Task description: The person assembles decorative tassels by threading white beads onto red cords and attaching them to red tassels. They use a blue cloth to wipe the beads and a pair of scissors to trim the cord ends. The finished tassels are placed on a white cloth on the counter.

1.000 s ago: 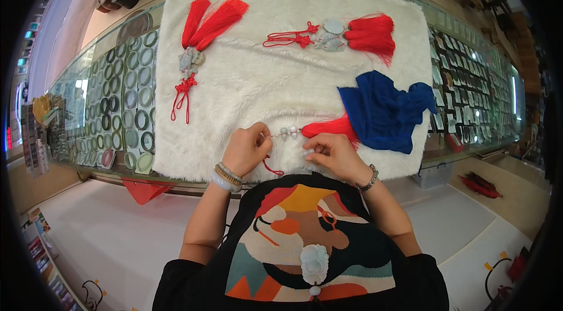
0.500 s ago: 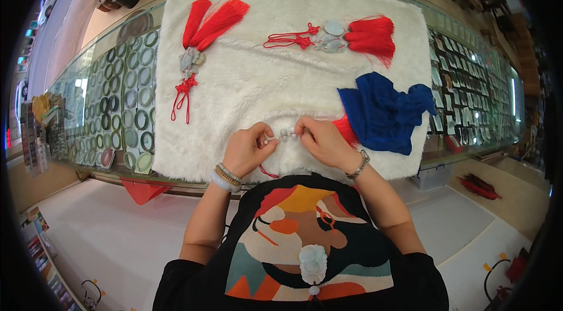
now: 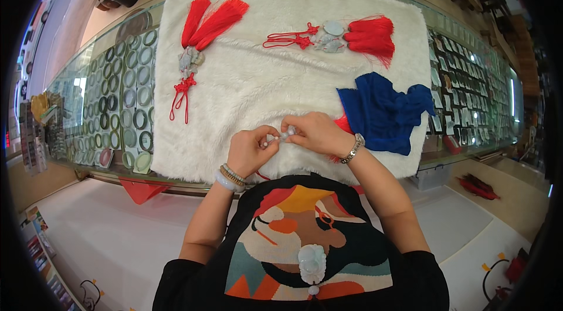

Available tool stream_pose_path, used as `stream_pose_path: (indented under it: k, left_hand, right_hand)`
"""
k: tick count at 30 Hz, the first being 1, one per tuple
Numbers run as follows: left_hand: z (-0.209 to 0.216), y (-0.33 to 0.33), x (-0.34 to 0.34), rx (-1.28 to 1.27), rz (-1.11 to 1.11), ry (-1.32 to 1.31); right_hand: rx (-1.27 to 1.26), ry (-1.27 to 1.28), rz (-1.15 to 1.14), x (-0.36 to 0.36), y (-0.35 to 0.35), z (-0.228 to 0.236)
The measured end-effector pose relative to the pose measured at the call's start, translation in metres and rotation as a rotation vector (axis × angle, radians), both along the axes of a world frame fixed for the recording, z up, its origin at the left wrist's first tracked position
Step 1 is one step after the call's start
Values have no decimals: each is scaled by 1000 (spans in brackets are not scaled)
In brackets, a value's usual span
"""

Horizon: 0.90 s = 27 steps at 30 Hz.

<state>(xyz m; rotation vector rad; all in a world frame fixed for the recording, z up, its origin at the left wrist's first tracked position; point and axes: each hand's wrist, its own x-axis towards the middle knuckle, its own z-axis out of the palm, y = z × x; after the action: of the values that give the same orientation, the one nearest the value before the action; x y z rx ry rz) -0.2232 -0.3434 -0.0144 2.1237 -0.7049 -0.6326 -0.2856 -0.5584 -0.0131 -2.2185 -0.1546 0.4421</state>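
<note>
Small pale stone beads [image 3: 287,133] are pinched between my two hands, just above the near part of a white fluffy cloth [image 3: 258,85]. My left hand [image 3: 247,149] is closed on the beads at one end, thumb against forefinger. From the other side, my right hand [image 3: 316,132] grips the same beads with its fingertips. How they are strung is too small to make out. Red tassel threads [image 3: 342,123] show beside my right hand, partly under a crumpled blue cloth [image 3: 378,117]. A bit of red cord [image 3: 262,176] lies near my shirt.
Two carved pale stone pendants, one [image 3: 190,61] at the far left and another [image 3: 332,38] at the far right, lie with red tassels and knotted cords. Under the cloth stands a glass display case [image 3: 94,56] with rows of bangles left and small pieces right.
My right hand has shifted left, closer to my left hand, bringing the beads between them together. My left hand has barely moved. The pendants and blue cloth stay in place.
</note>
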Motion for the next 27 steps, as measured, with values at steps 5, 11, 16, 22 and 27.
stream_pose_path:
  k: [5,11,16,22,27]
  left_hand:
    - [2,0,0,-54,-3,-16]
    - [3,0,-1,-72,1,-44]
    - [0,3,-1,-66,-3,-54]
    - [-1,3,-1,-76,-6,-55]
    - [0,2,0,-42,-11,-45]
  right_hand:
    - [136,28,-43,4,-6,-1]
    - [249,75,-162,3,-8,-7]
    - [244,63,-185,2,-11,-5]
    - [229,93,-186,4,-11,-1]
    - [207,79,-168,3,-9,-4]
